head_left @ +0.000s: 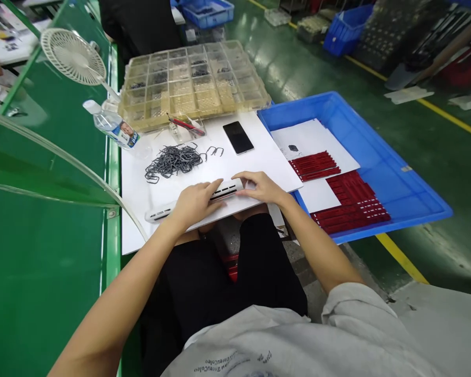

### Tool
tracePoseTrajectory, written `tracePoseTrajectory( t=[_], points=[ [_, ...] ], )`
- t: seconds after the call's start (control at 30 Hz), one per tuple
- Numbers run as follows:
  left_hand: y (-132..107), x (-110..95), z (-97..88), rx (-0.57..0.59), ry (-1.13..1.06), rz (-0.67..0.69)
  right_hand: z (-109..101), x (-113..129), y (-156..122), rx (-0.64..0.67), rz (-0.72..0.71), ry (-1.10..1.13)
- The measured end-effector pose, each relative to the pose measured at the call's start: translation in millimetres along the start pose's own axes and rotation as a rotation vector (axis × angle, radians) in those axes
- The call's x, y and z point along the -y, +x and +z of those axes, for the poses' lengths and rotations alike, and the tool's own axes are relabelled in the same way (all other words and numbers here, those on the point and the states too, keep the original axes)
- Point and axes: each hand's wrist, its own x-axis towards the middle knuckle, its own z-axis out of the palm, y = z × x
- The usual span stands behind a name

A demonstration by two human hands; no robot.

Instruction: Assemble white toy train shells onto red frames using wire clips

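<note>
A long white plastic strip with dark slots lies along the near edge of the white board. My left hand is closed over its middle, hiding part of it. At its right end, my right hand grips it between thumb and fingers. Beyond the left hand, a tangled pile of dark grey bent clips rests on the board, with a few loose clips just right of it.
A phone, a bottle and red-handled tweezers lie past the pile. Behind stands a compartment box beside a white fan. At right, a blue tray holds dark red strips. A green partition runs along the left.
</note>
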Motion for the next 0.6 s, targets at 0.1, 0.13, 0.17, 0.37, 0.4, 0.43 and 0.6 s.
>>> tracePoseTrajectory(
  t=[0.1, 0.13, 0.17, 0.37, 0.4, 0.43, 0.6],
  points=[
    [-46, -1, -3.8, -0.014, -0.086, 0.007, -1, 26, -43, -0.23, 0.114, 0.261],
    [-66, -1, -2.1, -0.028, -0.15, 0.013, -1, 34, -61, -0.315, 0.161, 0.315],
    [-88, -3, 1.0, -0.027, -0.233, 0.029, -1, 41, -78, -0.386, 0.211, 0.359],
    [-199, -20, 39.1, -0.065, -0.609, 0.078, 19, 63, -156, -0.551, 0.502, 0.586],
    [-211, -23, 46.5, -0.101, -0.665, 0.071, 26, 64, -163, -0.557, 0.5, 0.63],
    [-219, -25, 53.4, -0.136, -0.724, 0.061, 35, 66, -168, -0.558, 0.47, 0.682],
    [-238, -31, 73.6, -0.172, -0.985, -0.007, 78, 75, -170, -0.395, 0.333, 0.849]
  ],
)
